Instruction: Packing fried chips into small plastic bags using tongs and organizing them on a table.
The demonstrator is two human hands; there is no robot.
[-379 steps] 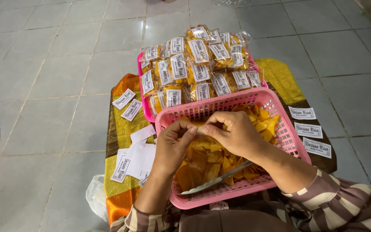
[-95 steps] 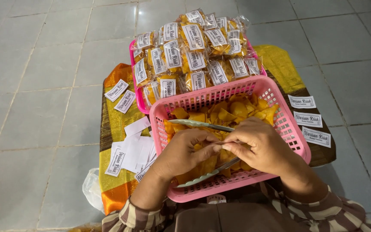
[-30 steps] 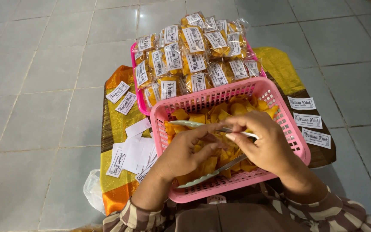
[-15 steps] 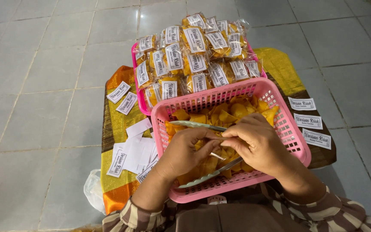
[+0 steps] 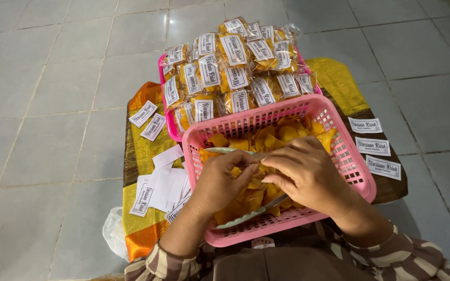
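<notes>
Closest in, striped brown-and-cream sleeves are cut off by the bottom edge. Just beyond them the left hand (image 5: 220,182) and the right hand (image 5: 308,174) meet over the near pink plastic lattice basket (image 5: 352,158), fingertips pinched together on something small between them; what it is cannot be made out, since the fingers cover it, though it looks like thin clear film over the chips. Both hands are curled narrow, not spread. Under the grip lies a heap of yellow-orange fried chips (image 5: 277,138), filling the basket. A pair of pale metal tongs (image 5: 235,221) runs below the hands: one arm shows toward the person, the other peeks out just past the left fingers, and the middle is hidden by both palms.

Left of the grip, a loose pile of white paper labels (image 5: 162,184) lies on a gold-and-orange woven cloth (image 5: 141,151), with a crumpled clear plastic bag (image 5: 111,231) at its near corner. Right of the grip, three more labels (image 5: 373,145) sit in a row near the cloth's edge, well apart from the basket.

Beyond the grip, touching the near basket's far wall, a second pink basket (image 5: 169,122) holds stacked clear packets of chips (image 5: 235,67), each with a white label. Grey floor tiles (image 5: 53,78) stretch open on all sides; a pale object is cut off at the left edge.
</notes>
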